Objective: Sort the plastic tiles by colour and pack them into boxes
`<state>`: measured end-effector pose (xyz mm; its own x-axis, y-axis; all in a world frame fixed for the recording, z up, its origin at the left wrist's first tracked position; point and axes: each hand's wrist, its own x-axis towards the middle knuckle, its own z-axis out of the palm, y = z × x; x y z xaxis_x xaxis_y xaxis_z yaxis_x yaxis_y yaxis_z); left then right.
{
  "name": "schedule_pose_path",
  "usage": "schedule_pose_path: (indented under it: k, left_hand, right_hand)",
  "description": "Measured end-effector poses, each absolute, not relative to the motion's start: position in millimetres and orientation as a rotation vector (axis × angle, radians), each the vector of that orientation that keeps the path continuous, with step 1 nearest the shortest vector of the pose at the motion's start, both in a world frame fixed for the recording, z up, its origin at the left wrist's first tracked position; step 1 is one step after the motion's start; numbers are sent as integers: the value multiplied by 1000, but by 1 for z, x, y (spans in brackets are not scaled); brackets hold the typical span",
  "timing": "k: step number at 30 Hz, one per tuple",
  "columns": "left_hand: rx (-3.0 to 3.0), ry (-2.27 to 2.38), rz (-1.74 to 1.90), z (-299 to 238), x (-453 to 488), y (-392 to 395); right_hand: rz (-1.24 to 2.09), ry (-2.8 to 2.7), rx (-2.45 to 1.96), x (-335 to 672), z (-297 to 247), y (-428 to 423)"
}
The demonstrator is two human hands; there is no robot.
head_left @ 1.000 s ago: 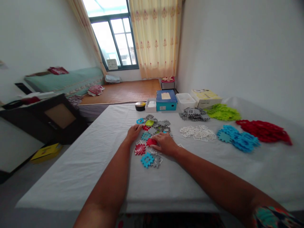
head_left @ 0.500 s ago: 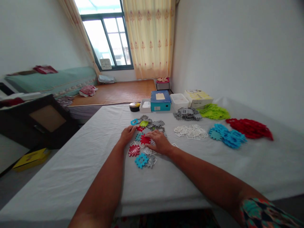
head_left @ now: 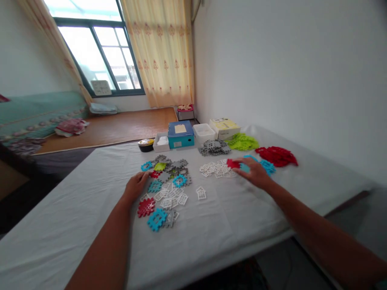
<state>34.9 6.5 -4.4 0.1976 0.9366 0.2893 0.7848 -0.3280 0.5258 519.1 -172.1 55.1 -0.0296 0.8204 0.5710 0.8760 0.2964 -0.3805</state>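
Observation:
My right hand [head_left: 254,171] is over the right side of the table, its thumb and fingers pinching a red toothed building tile [head_left: 232,164]. That tile is above the edge of a pile of white window-shaped pieces [head_left: 216,169]. Under and behind the hand, partly hidden, lie blue tiles [head_left: 267,166]. My left hand [head_left: 136,185] rests at the left edge of a mixed heap, fingers curled together; whether they hold anything is hidden. Close to its fingertips is a small red tile [head_left: 155,174]. The heap has grey tiles [head_left: 179,163], a blue ring tile [head_left: 179,181] and white window pieces [head_left: 173,196].
Grey [head_left: 214,147], green [head_left: 242,141] and red [head_left: 276,156] piles lie at the back right. Behind them stand a blue box [head_left: 180,134], a white bin [head_left: 203,131] and a yellow-white box [head_left: 225,128]. A red tile [head_left: 146,206] and a blue tile [head_left: 157,219] lie in front.
My right hand has gone from the mixed heap to the right, carrying a red tile. My left hand stays beside the heap. The view has turned to the right.

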Motion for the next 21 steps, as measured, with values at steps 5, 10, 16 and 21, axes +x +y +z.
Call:
schedule_pose_path:
  k: [5,10,16,21]
  left_hand:
    - [2247,1683,769,-2,35,9]
    - [2284,1682,729,-1,37,6]
    - [2279,1694,733,5,42,-2]
    - [2282,1645,770,9,50,-12]
  right_hand:
    - [-491,-1136,-2071,681,51,-166]
    - [-406,-974,-2372,729,47,-158]
    - [-479,-1597,-1788,609,54,-126]
    - [-41,-2286,-1213,432,33,-114]
